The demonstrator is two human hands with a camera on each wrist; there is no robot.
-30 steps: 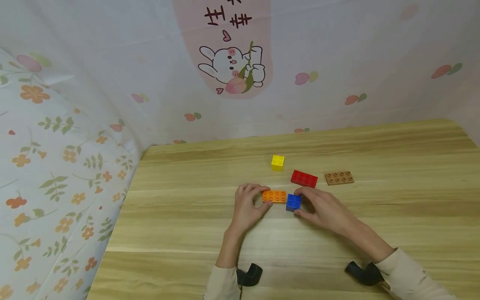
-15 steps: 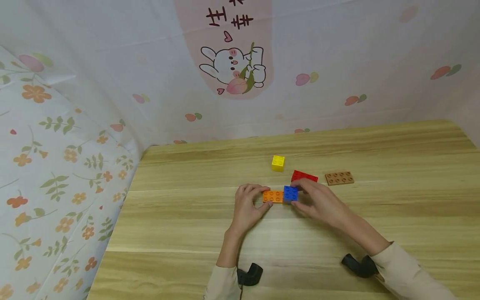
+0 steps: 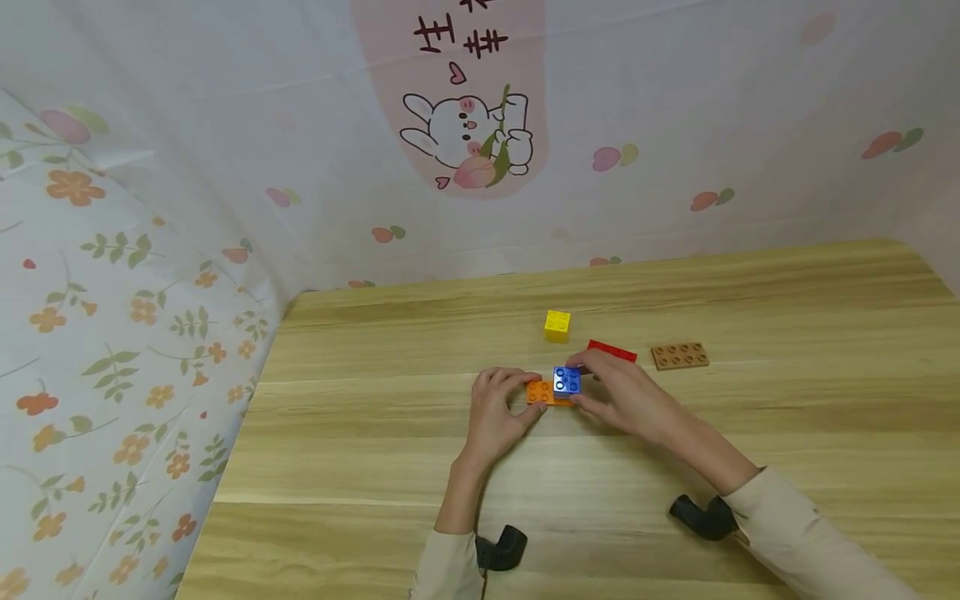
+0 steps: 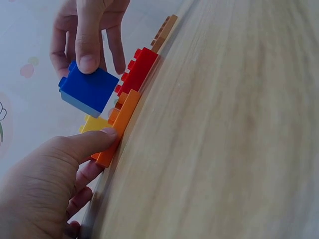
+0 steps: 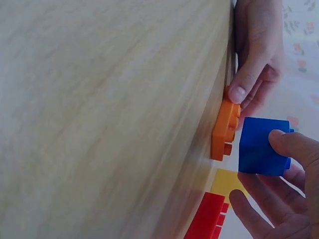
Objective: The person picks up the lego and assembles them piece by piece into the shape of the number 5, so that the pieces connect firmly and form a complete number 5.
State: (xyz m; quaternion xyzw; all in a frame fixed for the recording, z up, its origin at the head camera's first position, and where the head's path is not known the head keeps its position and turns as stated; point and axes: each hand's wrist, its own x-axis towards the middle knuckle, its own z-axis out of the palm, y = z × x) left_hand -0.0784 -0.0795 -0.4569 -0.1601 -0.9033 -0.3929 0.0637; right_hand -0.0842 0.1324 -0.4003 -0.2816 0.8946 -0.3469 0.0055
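My left hand (image 3: 497,412) pinches the left end of a flat orange building brick (image 4: 123,118) that lies on the table, thumb on the near side. Between thumb and fingers, my right hand (image 3: 626,396) holds a square blue building brick (image 5: 261,146), studs up. In both wrist views the blue brick hangs just above the orange one, with a gap between them. From the head view it covers part of the orange brick's right half. A red brick (image 3: 612,350) lies just behind my right hand, which partly hides it.
A small yellow brick (image 3: 557,326) sits farther back on the wooden table (image 3: 360,417). To the right of the red brick lies a flat brown brick (image 3: 679,356). A printed cloth (image 3: 315,150) hangs behind the table's far edge.
My right hand has lifted the blue brick and carried it left, from beside the orange brick to above it. My left hand has stayed in place on the orange brick.
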